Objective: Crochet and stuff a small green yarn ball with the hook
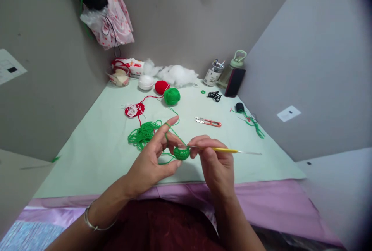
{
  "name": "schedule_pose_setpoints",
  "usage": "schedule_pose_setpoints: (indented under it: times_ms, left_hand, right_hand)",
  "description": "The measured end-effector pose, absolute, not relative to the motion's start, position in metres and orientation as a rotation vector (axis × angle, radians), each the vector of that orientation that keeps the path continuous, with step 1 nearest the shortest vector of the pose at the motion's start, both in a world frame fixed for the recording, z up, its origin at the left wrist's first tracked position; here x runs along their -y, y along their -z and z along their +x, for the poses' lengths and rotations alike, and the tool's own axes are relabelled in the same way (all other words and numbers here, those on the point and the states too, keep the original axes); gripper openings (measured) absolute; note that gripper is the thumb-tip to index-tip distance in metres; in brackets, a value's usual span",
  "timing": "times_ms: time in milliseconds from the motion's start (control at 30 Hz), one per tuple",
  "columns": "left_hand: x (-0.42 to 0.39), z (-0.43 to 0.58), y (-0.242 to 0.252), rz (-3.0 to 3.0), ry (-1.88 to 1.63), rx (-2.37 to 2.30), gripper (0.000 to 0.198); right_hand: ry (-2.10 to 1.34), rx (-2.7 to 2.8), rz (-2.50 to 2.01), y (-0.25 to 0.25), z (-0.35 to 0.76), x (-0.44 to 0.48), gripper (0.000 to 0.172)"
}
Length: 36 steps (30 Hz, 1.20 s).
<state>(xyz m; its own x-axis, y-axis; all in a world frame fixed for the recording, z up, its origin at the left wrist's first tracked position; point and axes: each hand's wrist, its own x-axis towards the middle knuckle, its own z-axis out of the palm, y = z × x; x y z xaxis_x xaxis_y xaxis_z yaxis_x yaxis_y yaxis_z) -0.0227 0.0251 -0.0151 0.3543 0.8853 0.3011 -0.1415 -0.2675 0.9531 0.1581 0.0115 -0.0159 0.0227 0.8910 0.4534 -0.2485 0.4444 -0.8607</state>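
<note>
My left hand (155,158) pinches a small green crochet piece (181,153), and green yarn runs over its raised index finger. My right hand (213,158) is closed on a yellow-handled crochet hook (229,150), whose tip sits at the green piece. Both hands hover above the near edge of the pale green table (87,154). A loose heap of green yarn (143,133) lies just behind the left hand, leading back to a green yarn ball (171,96).
Red-handled snips (209,122) lie mid-table. A red and white crochet piece (134,109), a red ball (161,86), a white ball (145,82), stuffing (178,74), a cup of pens (214,73), a bottle (234,69) and a black spool (240,107) stand farther back.
</note>
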Motion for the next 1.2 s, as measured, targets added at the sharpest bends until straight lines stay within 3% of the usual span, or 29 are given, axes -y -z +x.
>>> schedule_pose_setpoints:
  times_ms: [200, 600, 1100, 1200]
  left_hand:
    - [-0.024, -0.023, 0.013, 1.531, -1.136, -0.700, 0.088]
    - [-0.024, -0.026, 0.013, 1.629, -1.069, -0.720, 0.088]
    - [-0.031, -0.028, 0.016, 1.877, -0.983, -0.797, 0.087]
    - [-0.031, -0.030, 0.014, 1.928, -0.965, -0.803, 0.086]
  right_hand:
    - [-1.208, 1.088, -0.652, 0.013, 0.159, -0.013, 0.022]
    - [-1.201, 1.343, -0.678, 0.006, 0.180, -0.017, 0.027]
    - [-0.833, 1.951, -0.770, -0.019, 0.199, -0.014, 0.025]
    - [-0.894, 1.922, -0.714, -0.014, 0.200, -0.017, 0.024]
